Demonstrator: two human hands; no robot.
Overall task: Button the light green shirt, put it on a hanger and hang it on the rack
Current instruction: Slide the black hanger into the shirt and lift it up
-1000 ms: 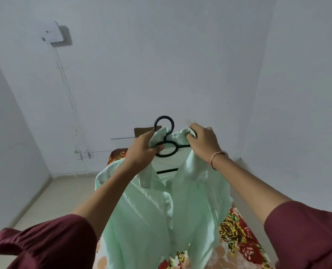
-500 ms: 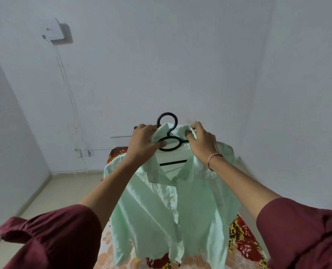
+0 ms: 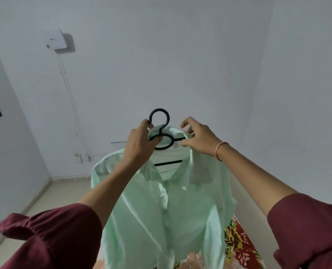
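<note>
White plastered walls [image 3: 180, 55] fill most of the view. A corner is seen at the right and a pale tiled floor [image 3: 64, 191] at lower left. Rack: not in view.

A light green button-front shirt [image 3: 171, 210] is held up in mid-air at centre, already draped on a black plastic hanger with a round hook [image 3: 160, 121]. The placket appears closed, with buttons seen down the front. The hem hangs over a red-and-yellow floral bedspread [image 3: 239, 247].

Left hand [image 3: 140, 140]: fingers are curled round the hanger's neck below the hook, so the weight is judged to be carried here.

Right hand [image 3: 198, 138]: collar fabric is pinched between thumb and fingers at the right side, with the index finger lifted. This is judged to be a seating adjustment, so that the collar sits square on the hanger.

The hook is left uncovered above both hands, free for a rail. Open room is noted above and to the left; the right wall lies near the right forearm. A white wall-mounted box with trailing wires [image 3: 56, 40] is well apart at upper left. A swing leftward is judged the less cramped.
</note>
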